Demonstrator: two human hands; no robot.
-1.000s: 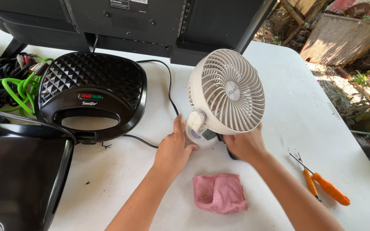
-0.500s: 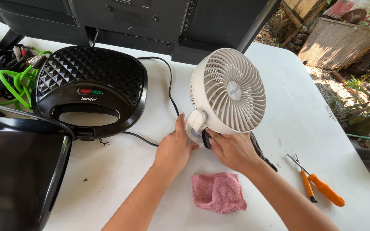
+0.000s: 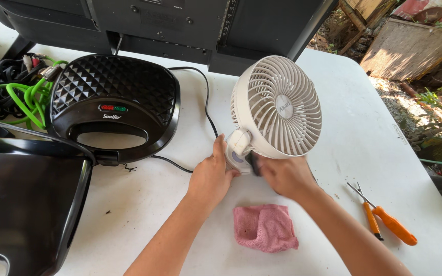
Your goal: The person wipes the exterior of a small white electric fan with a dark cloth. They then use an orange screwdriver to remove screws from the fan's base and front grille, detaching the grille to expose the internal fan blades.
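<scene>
1. White table (image 3: 374, 128) outdoors – dark appliance casing along the far edge.
2. Left hand (image 3: 212, 176) cupped around the white fan (image 3: 277, 107) base, fingers closed on it.
3. Right hand (image 3: 285, 176) grips the base from the other side; fan upright, mid-table.
4. Pink cloth (image 3: 264, 227) just below the hands.
5. Black sandwich maker (image 3: 113, 105) left, orange-handled pliers (image 3: 384, 220) right.

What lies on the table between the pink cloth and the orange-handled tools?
In the head view, the person's right forearm crosses above that stretch between the pink cloth and the orange-handled tools; the white table beneath is bare.
</scene>
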